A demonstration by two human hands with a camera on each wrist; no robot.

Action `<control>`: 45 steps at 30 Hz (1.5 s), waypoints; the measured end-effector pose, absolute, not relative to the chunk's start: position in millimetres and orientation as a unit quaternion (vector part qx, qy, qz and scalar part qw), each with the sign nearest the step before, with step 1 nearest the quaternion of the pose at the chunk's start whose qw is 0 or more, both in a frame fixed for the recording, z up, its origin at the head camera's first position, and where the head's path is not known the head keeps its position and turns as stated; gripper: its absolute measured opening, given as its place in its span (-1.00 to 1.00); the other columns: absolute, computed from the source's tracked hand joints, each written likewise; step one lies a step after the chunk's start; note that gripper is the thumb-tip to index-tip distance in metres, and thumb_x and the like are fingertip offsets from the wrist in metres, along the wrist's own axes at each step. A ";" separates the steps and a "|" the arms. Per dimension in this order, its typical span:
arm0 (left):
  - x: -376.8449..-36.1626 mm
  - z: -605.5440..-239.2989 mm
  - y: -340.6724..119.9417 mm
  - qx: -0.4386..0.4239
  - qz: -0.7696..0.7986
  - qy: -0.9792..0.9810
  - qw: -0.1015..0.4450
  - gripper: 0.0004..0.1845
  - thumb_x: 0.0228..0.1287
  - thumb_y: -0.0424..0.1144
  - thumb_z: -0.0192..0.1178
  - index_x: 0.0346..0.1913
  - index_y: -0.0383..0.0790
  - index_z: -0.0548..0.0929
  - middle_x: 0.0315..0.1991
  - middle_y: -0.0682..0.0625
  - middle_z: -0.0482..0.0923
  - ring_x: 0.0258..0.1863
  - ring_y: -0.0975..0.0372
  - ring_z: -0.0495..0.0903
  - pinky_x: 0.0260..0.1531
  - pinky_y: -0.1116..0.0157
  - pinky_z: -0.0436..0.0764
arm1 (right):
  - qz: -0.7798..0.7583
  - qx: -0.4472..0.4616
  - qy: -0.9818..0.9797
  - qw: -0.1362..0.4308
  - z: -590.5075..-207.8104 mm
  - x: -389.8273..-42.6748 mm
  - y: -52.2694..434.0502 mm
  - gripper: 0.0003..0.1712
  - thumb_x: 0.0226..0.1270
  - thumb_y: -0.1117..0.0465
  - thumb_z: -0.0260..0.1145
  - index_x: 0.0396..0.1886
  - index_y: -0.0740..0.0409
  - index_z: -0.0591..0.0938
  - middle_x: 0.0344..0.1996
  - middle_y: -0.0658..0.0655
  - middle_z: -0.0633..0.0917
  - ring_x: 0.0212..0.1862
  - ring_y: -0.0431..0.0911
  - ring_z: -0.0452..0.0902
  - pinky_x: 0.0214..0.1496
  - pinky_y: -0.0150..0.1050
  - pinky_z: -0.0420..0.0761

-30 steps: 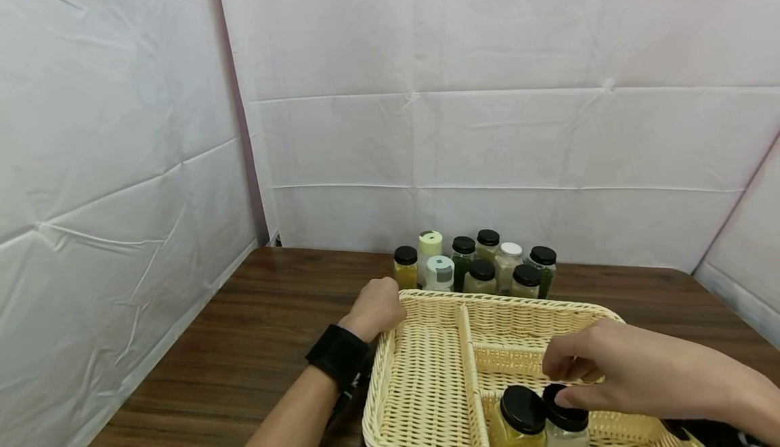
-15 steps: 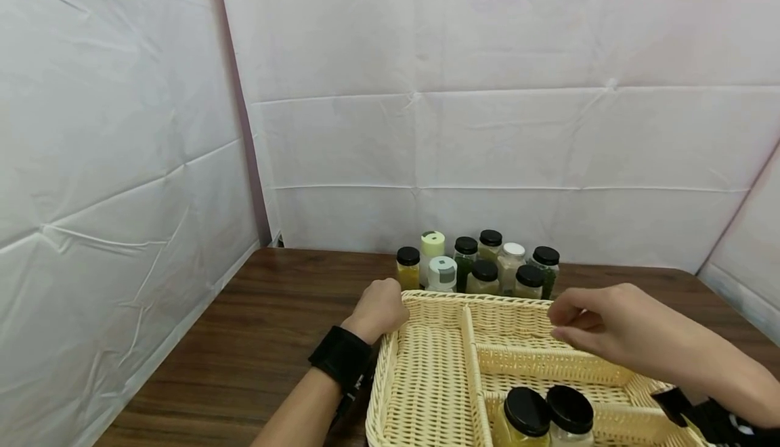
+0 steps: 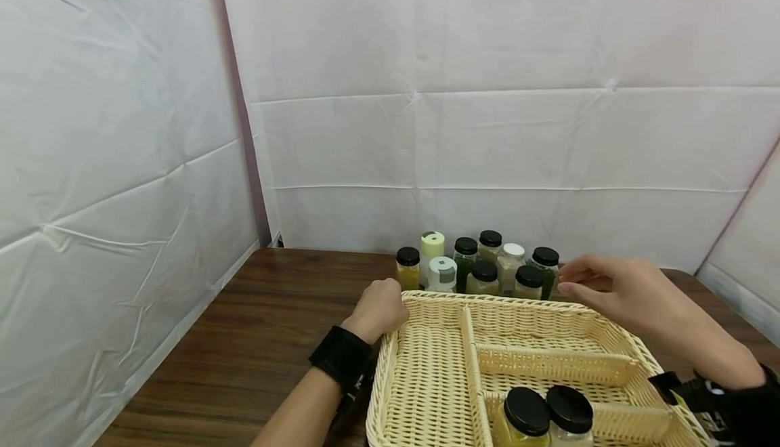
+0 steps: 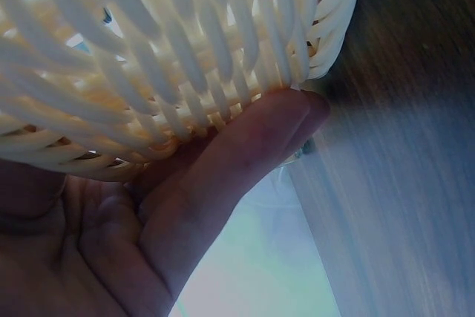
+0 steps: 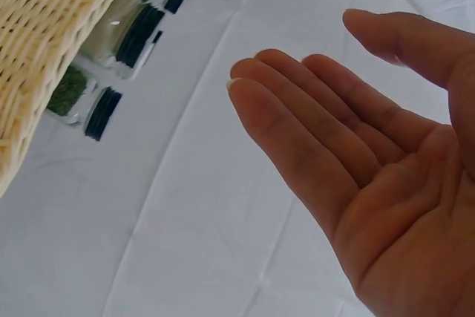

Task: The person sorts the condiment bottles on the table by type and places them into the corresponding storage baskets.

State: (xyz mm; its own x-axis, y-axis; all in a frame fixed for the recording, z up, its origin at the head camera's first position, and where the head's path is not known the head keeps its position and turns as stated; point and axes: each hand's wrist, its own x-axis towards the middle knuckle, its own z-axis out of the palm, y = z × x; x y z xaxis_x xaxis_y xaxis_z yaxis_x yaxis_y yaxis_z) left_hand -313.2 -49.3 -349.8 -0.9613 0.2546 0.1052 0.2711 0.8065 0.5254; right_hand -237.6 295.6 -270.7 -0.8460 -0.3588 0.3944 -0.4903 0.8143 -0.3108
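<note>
A cream wicker basket (image 3: 426, 379) with dividers stands on the brown table. Two black-lidded jars (image 3: 524, 412) (image 3: 569, 408) stand side by side in its near compartment. My left hand (image 3: 382, 303) grips the basket's far left corner. In the left wrist view its fingers (image 4: 252, 146) lie curled against the woven wall (image 4: 148, 50). My right hand (image 3: 569, 282) hovers open over the basket's far right corner, holding nothing. Its fingertips (image 5: 297, 109) are just right of a black-lidded jar of green contents (image 3: 545, 265), not touching it.
Several small jars (image 3: 475, 264) with black, white and pale green lids stand in a cluster behind the basket, near the white sheet wall. White sheets close off the back and both sides. Bare wood table (image 3: 256, 338) lies left of the basket.
My right hand let go of the right jar in the basket, then rose and moved back toward the cluster of jars. The left hand and basket stayed put.
</note>
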 end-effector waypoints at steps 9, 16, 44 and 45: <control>-314.9 -350.2 -45.0 -0.148 -0.280 -0.948 0.016 -0.42 0.32 -0.59 0.17 -0.70 -0.07 0.14 -0.66 0.10 -0.10 -0.65 0.28 -0.10 -0.58 0.31 0.04 | 0.212 0.187 -0.943 0.175 -274.9 -239.5 304.3 -0.73 0.57 0.11 0.39 0.10 0.16 0.74 -0.07 0.08 0.82 -0.06 0.12 0.77 -0.11 -0.01 0.72; -314.8 -353.8 -41.6 -0.154 -0.274 -0.949 0.025 -0.43 0.30 -0.59 0.18 -0.70 -0.07 0.15 -0.65 0.11 -0.09 -0.65 0.28 -0.07 -0.59 0.32 0.06 | 0.226 0.163 -0.940 0.197 -275.3 -241.2 304.8 -0.59 0.68 0.01 0.25 0.25 0.20 0.65 0.07 0.28 0.75 0.05 0.29 0.69 -0.04 0.18 0.64; -316.2 -357.1 -50.4 -0.142 -0.289 -0.946 0.031 -0.47 0.30 -0.58 0.20 -0.69 -0.09 0.21 -0.67 0.09 -0.03 -0.70 0.27 0.01 -0.63 0.33 0.10 | 0.228 0.171 -0.946 0.155 -285.8 -308.3 299.9 -0.47 0.76 0.10 0.10 0.40 0.48 0.42 0.25 0.52 0.54 0.29 0.39 0.47 0.26 0.24 0.48; -315.9 -357.0 -50.2 -0.141 -0.288 -0.946 0.032 -0.47 0.29 -0.58 0.20 -0.69 -0.09 0.22 -0.67 0.09 -0.03 -0.70 0.27 0.02 -0.63 0.33 0.10 | 0.226 0.173 -0.946 0.155 -285.9 -310.5 299.7 -0.48 0.76 0.12 0.12 0.39 0.49 0.43 0.23 0.53 0.55 0.28 0.39 0.48 0.25 0.24 0.48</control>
State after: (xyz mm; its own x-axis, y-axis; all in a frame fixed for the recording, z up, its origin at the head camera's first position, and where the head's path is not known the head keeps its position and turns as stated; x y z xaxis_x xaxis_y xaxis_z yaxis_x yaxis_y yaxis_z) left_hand -315.9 -50.2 -357.0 -0.9581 0.2488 0.1421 0.2857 0.7938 0.5369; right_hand -310.5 299.7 -285.9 -0.8923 -0.2572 0.3709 -0.3970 0.8383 -0.3737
